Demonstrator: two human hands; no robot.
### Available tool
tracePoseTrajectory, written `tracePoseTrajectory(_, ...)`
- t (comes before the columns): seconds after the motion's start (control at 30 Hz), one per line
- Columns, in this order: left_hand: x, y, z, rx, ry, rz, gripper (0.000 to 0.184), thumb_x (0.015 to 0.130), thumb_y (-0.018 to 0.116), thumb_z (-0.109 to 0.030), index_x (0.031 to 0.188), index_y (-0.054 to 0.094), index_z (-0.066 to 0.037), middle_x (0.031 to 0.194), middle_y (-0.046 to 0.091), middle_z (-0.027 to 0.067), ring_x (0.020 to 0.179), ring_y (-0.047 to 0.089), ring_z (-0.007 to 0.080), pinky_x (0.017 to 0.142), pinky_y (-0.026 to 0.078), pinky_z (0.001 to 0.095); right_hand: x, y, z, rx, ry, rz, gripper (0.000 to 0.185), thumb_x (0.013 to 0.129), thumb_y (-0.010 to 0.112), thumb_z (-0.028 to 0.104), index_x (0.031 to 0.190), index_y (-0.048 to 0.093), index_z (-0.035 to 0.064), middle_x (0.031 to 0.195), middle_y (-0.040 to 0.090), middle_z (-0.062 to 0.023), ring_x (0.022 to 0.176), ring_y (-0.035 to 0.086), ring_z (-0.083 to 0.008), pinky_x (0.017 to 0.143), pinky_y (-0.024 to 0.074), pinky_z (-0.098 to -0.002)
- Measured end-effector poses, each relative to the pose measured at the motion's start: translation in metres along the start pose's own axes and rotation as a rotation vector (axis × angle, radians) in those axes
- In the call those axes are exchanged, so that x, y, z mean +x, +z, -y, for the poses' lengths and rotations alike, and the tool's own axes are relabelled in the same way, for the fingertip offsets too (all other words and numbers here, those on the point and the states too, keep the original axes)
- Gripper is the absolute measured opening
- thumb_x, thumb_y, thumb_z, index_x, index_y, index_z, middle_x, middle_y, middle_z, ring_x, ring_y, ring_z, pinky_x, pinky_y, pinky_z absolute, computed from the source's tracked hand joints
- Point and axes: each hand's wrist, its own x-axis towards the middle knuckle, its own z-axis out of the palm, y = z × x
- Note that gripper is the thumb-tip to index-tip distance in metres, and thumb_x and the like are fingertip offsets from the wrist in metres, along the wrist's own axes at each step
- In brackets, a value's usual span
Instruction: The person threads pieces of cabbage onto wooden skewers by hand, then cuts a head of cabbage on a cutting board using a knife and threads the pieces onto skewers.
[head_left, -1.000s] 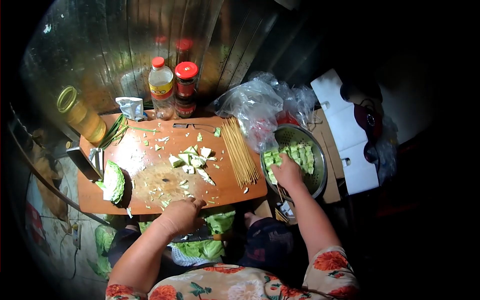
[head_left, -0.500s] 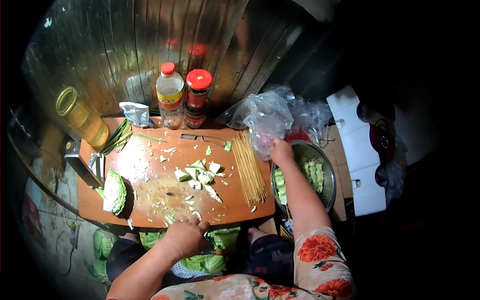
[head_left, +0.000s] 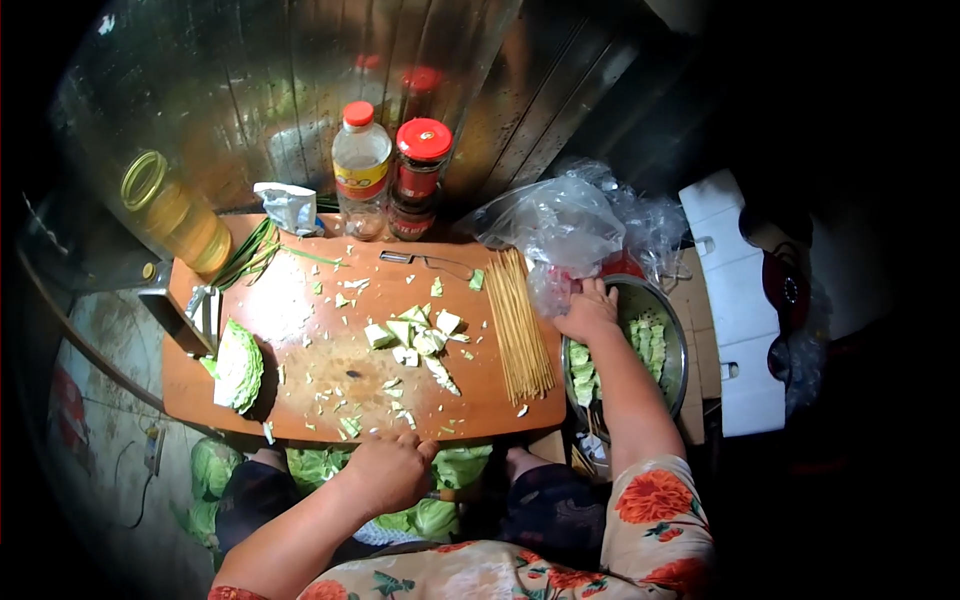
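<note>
My left hand (head_left: 388,472) is curled at the table's front edge, with its fingers closed; whatever it may hold is hidden. My right hand (head_left: 592,312) lies over the upper left rim of a metal colander (head_left: 683,372), beside a clear plastic bag (head_left: 565,225), its fingers stretched out and slightly apart. Skewered pieces of cabbage (head_left: 648,348) lie in the colander. On the wooden board (head_left: 320,270) sits a small heap of cut cabbage chunks (head_left: 428,340) among loose scraps. A bundle of bamboo skewers (head_left: 518,335) lies at its right. A cut cabbage half (head_left: 240,368) is at the left.
Along the back stand a red-capped bottle (head_left: 360,175), a red-lidded jar (head_left: 418,175) and a jar of yellow liquid (head_left: 180,220). A peeler (head_left: 400,257) lies on the board. White foam (head_left: 735,310) is at right; whole cabbages (head_left: 215,468) are below the table.
My right hand has moved from the plastic bag onto the colander's rim, and its fingers have spread. My left hand stays near the table edge. The whole view has shifted slightly.
</note>
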Motion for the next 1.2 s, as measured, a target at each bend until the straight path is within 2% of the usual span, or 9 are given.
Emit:
tracePoseTrajectory(0.1,0.001,0.005,0.000,-0.016,0.001,-0.021,0.049,0.079,0.066,-0.033,0.120,0.054,-0.008,0.104,0.062,0.0163,0.097,0.062,0.0346,0.084,0.049,0.0427,-0.013,0.008,-0.003,0.035,0.001,-0.175,0.057,0.077,0.062,0.038,0.125,0.056,0.0078,0.138,0.041,-0.0160,0.133,0.032,-0.0312,0.110,0.0250,-0.0508)
tracePoseTrajectory(0.2,0.001,0.007,0.001,-0.009,-0.012,-0.029,0.051,0.078,0.066,-0.033,0.120,0.054,-0.009,0.105,0.062,0.0155,0.096,0.062,0.0340,0.084,0.050,0.0424,-0.034,0.001,0.002,0.189,0.091,-0.131,0.051,0.079,0.061,0.031,0.124,0.056,0.0078,0.133,0.047,-0.0148,0.129,0.039,-0.0319,0.106,0.0314,-0.0467)
tracePoseTrajectory(0.23,0.002,0.003,0.002,-0.024,-0.036,-0.009,0.051,0.078,0.066,-0.034,0.121,0.055,-0.009,0.105,0.062,0.0152,0.096,0.063,0.0339,0.083,0.050,0.0426,-0.042,0.006,0.006,0.182,0.084,-0.214,0.047,0.079,0.061,0.026,0.122,0.057,0.0069,0.126,0.053,-0.0156,0.120,0.050,-0.0334,0.100,0.0402,-0.0444)
tracePoseTrajectory(0.33,0.007,-0.013,0.011,-0.081,-0.173,-0.023,0.050,0.080,0.066,-0.037,0.123,0.055,-0.011,0.108,0.062,0.0165,0.098,0.063,0.0347,0.081,0.052,0.0431,-0.071,0.004,0.025,0.300,-0.026,-0.101,0.044,0.079,0.061,0.026,0.118,0.060,0.0049,0.118,0.059,-0.0189,0.109,0.058,-0.0340,0.091,0.0472,-0.0441)
tracePoseTrajectory(0.37,0.010,-0.015,0.018,-0.178,-0.241,-0.111,0.049,0.082,0.066,-0.035,0.123,0.055,-0.011,0.109,0.062,0.0174,0.099,0.062,0.0350,0.084,0.051,0.0431,-0.082,0.006,0.034,0.383,-0.106,-0.098,0.038,0.079,0.060,0.025,0.112,0.064,0.0067,0.103,0.066,-0.0192,0.097,0.063,-0.0346,0.085,0.0508,-0.0437)
tracePoseTrajectory(0.53,0.025,-0.034,0.073,-0.440,-0.462,-0.540,0.038,0.085,0.065,-0.020,0.119,0.060,-0.004,0.115,0.063,0.0199,0.103,0.062,0.0345,0.089,0.049,0.0389,-0.084,0.042,0.069,0.425,-0.157,-0.010,0.027,0.080,0.062,0.028,0.098,0.069,0.0090,0.090,0.069,-0.0159,0.087,0.066,-0.0325,0.080,0.0521,-0.0417)
tracePoseTrajectory(0.8,0.079,0.011,0.136,-0.890,-0.558,-0.819,0.041,0.089,0.062,-0.014,0.123,0.054,0.006,0.116,0.062,0.0225,0.106,0.061,0.0291,0.091,0.048,0.0335,-0.071,0.054,0.093,0.410,-0.003,0.001,0.023,0.078,0.066,0.030,0.084,0.070,0.0072,0.084,0.069,-0.0152,0.081,0.067,-0.0321,0.075,0.0530,-0.0418)
tracePoseTrajectory(1.0,0.095,0.016,0.140,-1.024,-0.501,-0.743,0.044,0.089,0.063,-0.022,0.121,0.055,0.008,0.109,0.064,0.0248,0.101,0.063,0.0294,0.088,0.048,0.0325,-0.061,0.062,0.095,0.331,0.018,0.053,0.029,0.081,0.061,0.029,0.088,0.070,0.0026,0.087,0.068,-0.0218,0.084,0.067,-0.0363,0.075,0.0536,-0.0444)
tracePoseTrajectory(1.2,0.109,0.011,0.140,-0.699,-0.513,-0.639,0.033,0.086,0.062,-0.016,0.112,0.062,0.004,0.108,0.064,0.0246,0.104,0.061,0.0377,0.090,0.048,0.0388,-0.070,0.042,0.089,0.434,0.072,0.161,0.031,0.078,0.057,0.027,0.086,0.069,0.0011,0.083,0.068,-0.0218,0.083,0.067,-0.0365,0.075,0.0532,-0.0434)
